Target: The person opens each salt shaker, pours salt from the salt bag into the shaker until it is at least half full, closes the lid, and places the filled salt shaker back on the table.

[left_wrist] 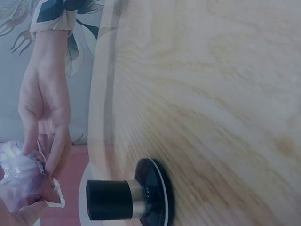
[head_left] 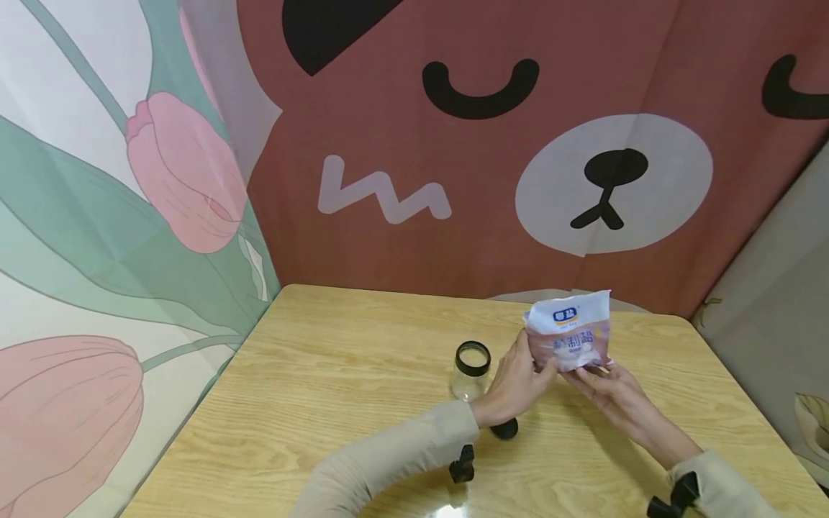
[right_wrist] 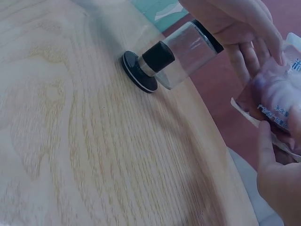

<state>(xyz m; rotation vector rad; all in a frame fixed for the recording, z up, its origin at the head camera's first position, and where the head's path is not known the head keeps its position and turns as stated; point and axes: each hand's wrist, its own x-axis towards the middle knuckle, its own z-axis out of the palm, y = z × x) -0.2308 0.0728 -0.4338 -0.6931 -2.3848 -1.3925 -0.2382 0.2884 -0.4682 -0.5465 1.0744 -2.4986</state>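
Gripping bag (head_left: 570,337) with left hand (head_left: 517,383) and right hand (head_left: 618,404), above the far right of the surface (head_left: 291,381); cannot tell whether opened yet. To the left: jar (head_left: 468,386), already uncapped, seemingly empty. Nearer, set down: lid (head_left: 505,430).

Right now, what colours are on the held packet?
White above, dusty pink below, with blue lettering; the packet shows best in the head view.

Holds a white-and-mauve printed plastic packet (head_left: 568,332) between the left hand (head_left: 520,379) and the right hand (head_left: 614,404), above a pale wood-grain table (head_left: 337,374). Has a clear cylindrical jar (head_left: 469,385) with a black rim upright just beside the left hand, and a black rounded object (head_left: 505,430) partly hidden by that hand. Wears beige sleeves (head_left: 401,447). Faces a reddish-brown bear-print cloth (head_left: 376,108).
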